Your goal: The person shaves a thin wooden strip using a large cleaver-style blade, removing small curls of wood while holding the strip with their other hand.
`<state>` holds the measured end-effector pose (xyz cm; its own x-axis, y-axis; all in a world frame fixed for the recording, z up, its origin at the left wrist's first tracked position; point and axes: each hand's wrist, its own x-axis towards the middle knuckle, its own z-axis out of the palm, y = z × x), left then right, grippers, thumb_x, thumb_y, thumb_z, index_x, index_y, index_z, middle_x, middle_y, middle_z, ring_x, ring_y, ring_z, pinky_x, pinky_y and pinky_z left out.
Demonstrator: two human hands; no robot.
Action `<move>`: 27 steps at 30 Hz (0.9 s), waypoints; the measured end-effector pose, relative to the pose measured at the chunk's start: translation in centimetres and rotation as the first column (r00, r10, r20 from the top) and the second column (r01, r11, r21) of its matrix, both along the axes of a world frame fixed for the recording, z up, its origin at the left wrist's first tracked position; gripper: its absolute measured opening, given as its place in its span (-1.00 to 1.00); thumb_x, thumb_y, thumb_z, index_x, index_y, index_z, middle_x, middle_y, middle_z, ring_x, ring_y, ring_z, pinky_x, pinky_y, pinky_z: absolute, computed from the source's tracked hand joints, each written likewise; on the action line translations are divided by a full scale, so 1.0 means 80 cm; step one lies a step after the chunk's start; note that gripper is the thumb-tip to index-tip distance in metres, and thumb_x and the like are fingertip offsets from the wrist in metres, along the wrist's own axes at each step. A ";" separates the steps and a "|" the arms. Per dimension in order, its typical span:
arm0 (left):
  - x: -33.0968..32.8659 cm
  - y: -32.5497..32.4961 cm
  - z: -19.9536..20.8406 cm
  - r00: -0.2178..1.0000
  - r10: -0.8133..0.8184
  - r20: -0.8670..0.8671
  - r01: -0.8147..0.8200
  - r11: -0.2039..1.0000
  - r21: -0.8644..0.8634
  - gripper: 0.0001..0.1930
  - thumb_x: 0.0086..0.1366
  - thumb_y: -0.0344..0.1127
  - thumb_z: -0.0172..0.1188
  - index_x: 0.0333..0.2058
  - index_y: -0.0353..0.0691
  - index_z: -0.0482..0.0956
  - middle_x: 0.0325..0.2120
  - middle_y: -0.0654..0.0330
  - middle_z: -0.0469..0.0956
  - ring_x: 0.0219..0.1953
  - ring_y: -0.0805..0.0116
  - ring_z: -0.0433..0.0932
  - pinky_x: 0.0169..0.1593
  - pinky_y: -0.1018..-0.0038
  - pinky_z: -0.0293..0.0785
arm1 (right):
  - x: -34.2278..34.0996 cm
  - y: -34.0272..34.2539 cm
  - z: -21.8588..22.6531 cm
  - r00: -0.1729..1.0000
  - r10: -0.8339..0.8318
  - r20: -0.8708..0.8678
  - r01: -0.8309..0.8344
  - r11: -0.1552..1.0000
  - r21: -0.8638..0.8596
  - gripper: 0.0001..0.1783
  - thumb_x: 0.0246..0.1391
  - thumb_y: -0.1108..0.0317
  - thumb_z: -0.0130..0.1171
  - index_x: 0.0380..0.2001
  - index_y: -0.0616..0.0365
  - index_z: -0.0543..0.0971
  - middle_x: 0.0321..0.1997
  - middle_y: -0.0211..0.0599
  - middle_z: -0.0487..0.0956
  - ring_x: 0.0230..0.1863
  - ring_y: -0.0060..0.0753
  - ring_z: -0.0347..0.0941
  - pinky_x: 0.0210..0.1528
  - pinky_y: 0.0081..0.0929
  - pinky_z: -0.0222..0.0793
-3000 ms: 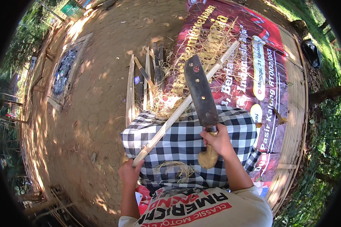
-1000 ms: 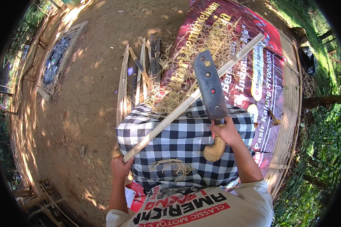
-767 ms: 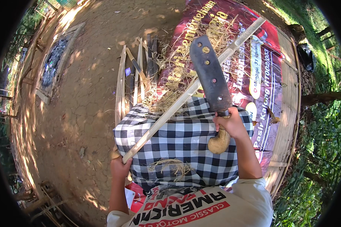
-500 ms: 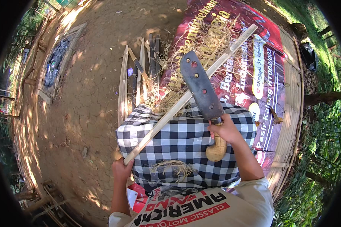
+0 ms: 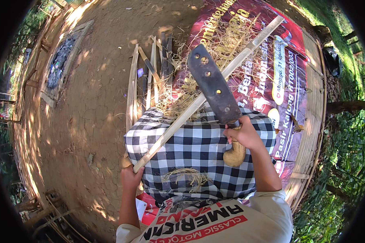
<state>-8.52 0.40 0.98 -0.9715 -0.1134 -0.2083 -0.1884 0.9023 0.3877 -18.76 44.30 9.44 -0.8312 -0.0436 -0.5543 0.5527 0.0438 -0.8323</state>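
My left hand (image 5: 132,177) is closed around the near end of a long, pale bamboo strip (image 5: 167,137). The strip slants up to the right across my lap, which a black-and-white checked cloth (image 5: 186,156) covers. In my right hand (image 5: 247,133) is a machete (image 5: 220,94), gripped by its curved wooden handle. Its broad dark blade, pierced with several holes, points up and slightly left. The blade crosses over the strip near the strip's middle; whether the two touch, I cannot tell. A few thin shavings (image 5: 186,178) lie on the cloth.
Beyond my knees, a heap of shavings (image 5: 227,44) covers part of a dark red printed banner (image 5: 290,121) over a bamboo platform (image 5: 312,121). Several bamboo strips (image 5: 132,85) lie on the dirt ground to its left. A wood-framed ash pit (image 5: 63,60) is at far left.
The machete has shifted slightly up and left, its blade turning a little. The bamboo strip's far end has moved up and right, while my left hand has barely moved.
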 end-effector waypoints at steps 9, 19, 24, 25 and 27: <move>0.001 -0.004 0.005 0.998 -0.016 -0.054 0.017 0.999 0.028 -0.53 -0.01 0.02 0.34 -0.58 -0.38 0.51 -0.66 -0.16 0.49 -0.52 -0.19 0.53 -0.46 0.13 0.42 | 0.022 -0.018 -0.036 0.993 0.105 0.052 -0.096 0.984 -0.152 -0.82 -0.18 0.65 0.20 -0.45 0.30 0.43 -0.59 -0.28 0.46 -0.64 -0.45 0.44 -0.56 -0.46 0.38; -0.006 0.004 0.009 1.000 -0.013 -0.017 0.013 1.000 -0.005 -0.54 -0.01 0.01 0.34 -0.57 -0.38 0.52 -0.64 -0.16 0.50 -0.51 -0.18 0.54 -0.46 0.13 0.43 | 0.027 -0.038 -0.043 0.980 0.162 0.112 -0.153 0.985 -0.082 -0.81 -0.14 0.65 0.22 -0.43 0.30 0.43 -0.55 -0.27 0.48 -0.61 -0.42 0.46 -0.57 -0.45 0.41; -0.014 0.008 0.021 0.999 0.006 0.039 -0.006 1.000 0.002 -0.54 -0.01 -0.01 0.34 -0.56 -0.40 0.53 -0.63 -0.18 0.50 -0.50 -0.17 0.55 -0.45 0.13 0.44 | 0.011 -0.012 -0.021 0.990 0.109 0.088 -0.095 0.985 -0.147 -0.84 -0.18 0.66 0.22 -0.47 0.32 0.46 -0.58 -0.27 0.47 -0.64 -0.44 0.44 -0.55 -0.46 0.39; -0.009 0.004 0.016 1.000 0.004 0.027 -0.004 1.000 -0.005 -0.54 -0.01 -0.01 0.34 -0.55 -0.40 0.53 -0.64 -0.18 0.50 -0.50 -0.17 0.55 -0.44 0.12 0.44 | 0.008 -0.009 -0.023 0.995 0.091 0.032 -0.085 0.986 -0.145 -0.84 -0.18 0.66 0.21 -0.47 0.32 0.45 -0.58 -0.27 0.46 -0.64 -0.44 0.43 -0.55 -0.46 0.40; 0.000 -0.001 0.002 1.000 -0.003 0.004 0.003 1.000 -0.012 -0.54 0.00 -0.01 0.34 -0.54 -0.41 0.54 -0.64 -0.17 0.50 -0.51 -0.17 0.55 -0.44 0.12 0.44 | 0.005 -0.011 -0.023 1.000 -0.003 -0.007 0.002 0.988 -0.154 -0.83 -0.18 0.66 0.21 -0.47 0.31 0.44 -0.58 -0.28 0.46 -0.65 -0.43 0.42 -0.54 -0.46 0.40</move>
<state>-8.50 0.28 1.17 -0.9711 -0.1126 -0.2103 -0.1867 0.9074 0.3765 -18.35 43.43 7.57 -0.8354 -0.1258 -0.5351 0.5466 -0.0865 -0.8329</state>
